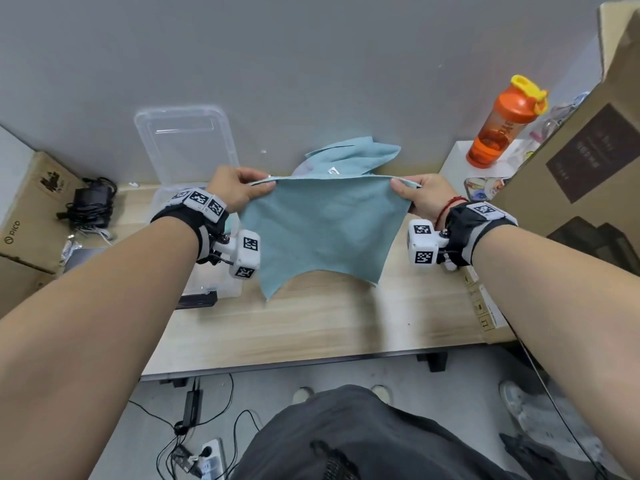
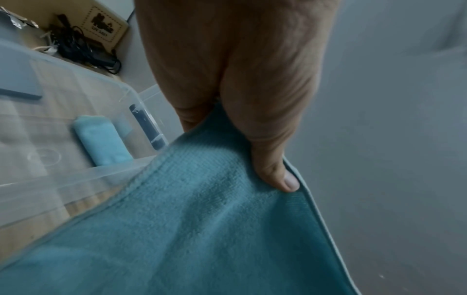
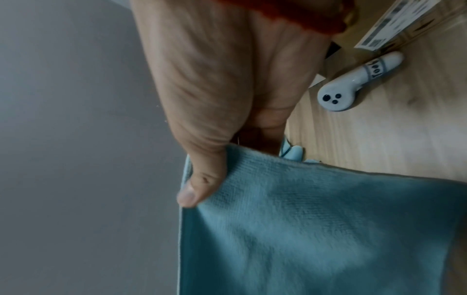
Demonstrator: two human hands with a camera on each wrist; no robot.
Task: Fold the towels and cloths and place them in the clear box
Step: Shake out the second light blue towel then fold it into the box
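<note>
A teal cloth hangs stretched between both hands above the wooden table. My left hand pinches its top left corner, thumb on the near face. At the top right corner my right hand pinches it the same way. Behind it, more teal cloth lies piled against the wall. The clear box stands on the table under my left wrist. A folded teal cloth lies inside the clear box.
The box's clear lid leans on the wall behind. An orange shaker bottle stands at the back right beside a big cardboard box. A small white ceramic piece lies on the table at right. Cardboard box and cables sit left.
</note>
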